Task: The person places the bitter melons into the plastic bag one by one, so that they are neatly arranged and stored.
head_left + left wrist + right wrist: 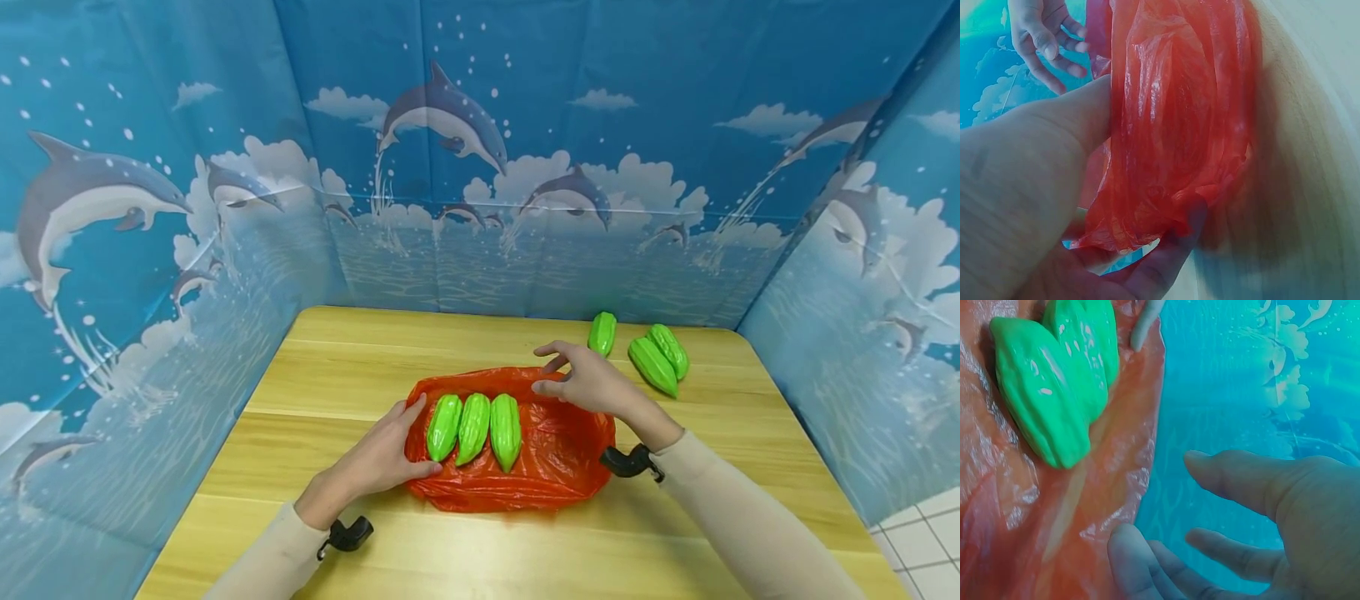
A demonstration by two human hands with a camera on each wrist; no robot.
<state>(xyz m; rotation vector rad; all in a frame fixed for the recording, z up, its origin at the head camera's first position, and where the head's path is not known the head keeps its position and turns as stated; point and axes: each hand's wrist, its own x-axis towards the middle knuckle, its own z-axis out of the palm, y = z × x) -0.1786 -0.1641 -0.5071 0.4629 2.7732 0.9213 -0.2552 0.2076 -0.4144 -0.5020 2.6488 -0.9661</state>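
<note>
A red plastic bag lies spread open on the table, with three glossy green ridged gourd-shaped pieces side by side in its left half. My left hand grips the bag's left end. In the left wrist view the thumb hooks over the rim and the fingertips hold the plastic from outside. Over the bag's back right rim hovers my right hand, its fingers spread and nothing between them. The right wrist view shows two green pieces on the red plastic, left of that hand.
Behind the right hand, three more green pieces lie on the table: one upright piece near the back edge and a touching pair farther right. A dolphin-print curtain walls off the back and both sides of the wooden table.
</note>
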